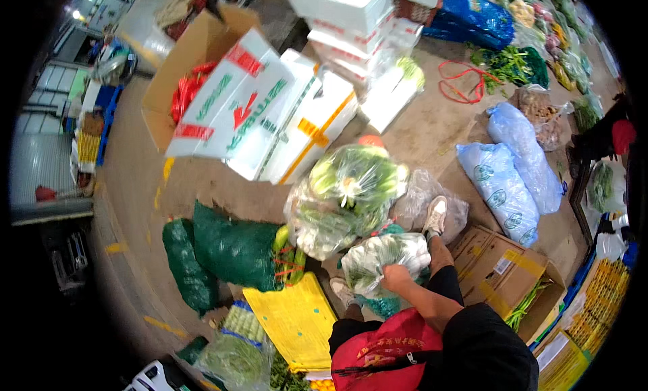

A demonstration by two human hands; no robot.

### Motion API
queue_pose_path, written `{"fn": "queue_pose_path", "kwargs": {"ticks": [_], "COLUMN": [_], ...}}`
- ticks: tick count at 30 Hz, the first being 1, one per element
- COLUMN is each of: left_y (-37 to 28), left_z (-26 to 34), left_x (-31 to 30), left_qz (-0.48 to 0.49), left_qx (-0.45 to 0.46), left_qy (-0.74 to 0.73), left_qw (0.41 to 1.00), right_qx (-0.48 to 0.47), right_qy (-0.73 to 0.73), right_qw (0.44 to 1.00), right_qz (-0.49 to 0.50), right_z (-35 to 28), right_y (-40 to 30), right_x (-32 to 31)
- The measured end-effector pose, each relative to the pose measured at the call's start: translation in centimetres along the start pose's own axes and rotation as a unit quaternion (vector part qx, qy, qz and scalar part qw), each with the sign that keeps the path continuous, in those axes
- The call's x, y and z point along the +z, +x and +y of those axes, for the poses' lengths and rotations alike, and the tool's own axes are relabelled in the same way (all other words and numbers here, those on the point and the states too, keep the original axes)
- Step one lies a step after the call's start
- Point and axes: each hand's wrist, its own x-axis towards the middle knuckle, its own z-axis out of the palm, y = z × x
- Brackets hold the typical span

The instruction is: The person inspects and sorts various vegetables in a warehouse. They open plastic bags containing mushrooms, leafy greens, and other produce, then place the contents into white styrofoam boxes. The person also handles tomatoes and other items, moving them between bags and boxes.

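My right hand [397,279] grips the gathered top of a clear plastic bag [387,254] filled with white and green vegetables. The bag is in front of my legs, between my two shoes. Just ahead, more clear bags of leafy green vegetables [349,183] lie piled together, the upper one knotted. Part of a green mesh sack [382,306] shows beneath the bag in my hand. My left hand is out of view.
Left are dark green mesh sacks [235,247], long green gourds [289,257] and a yellow crate [293,320]. White foam boxes [319,123] stand ahead. Right lie blue plastic bags [498,188], a cardboard box [498,269] and a loose red strap [460,98]. A person's leg [600,138] shows far right.
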Motion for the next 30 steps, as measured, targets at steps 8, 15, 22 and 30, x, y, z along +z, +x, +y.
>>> {"fn": "queue_pose_path", "kwargs": {"ticks": [8,15,22,30], "left_y": [-1.9,-3.1,4.4,26.1], "left_z": [19.9,29.5,36.1,56.4], "left_x": [4.4,8.7,15.6,23.7], "left_qz": [-0.045,-0.077,-0.151,-0.113], "left_qx": [0.056,0.044,0.046,0.247], "left_qy": [0.102,0.139,0.187,0.263], "left_qw": [0.992,0.986,0.97,0.926], "right_qx": [-0.079,-0.138,-0.105,-0.036], "right_qy": [0.105,0.152,0.101,-0.029], "right_qw": [0.986,0.93,0.898,0.86], "right_qz": [0.104,0.306,0.416,0.509], "right_z": [3.4,5.5,7.4,9.8], "right_y": [-10.9,-19.7,-21.3,-19.5], "right_x": [-24.2,-50.3,-75.6,-98.9]}}
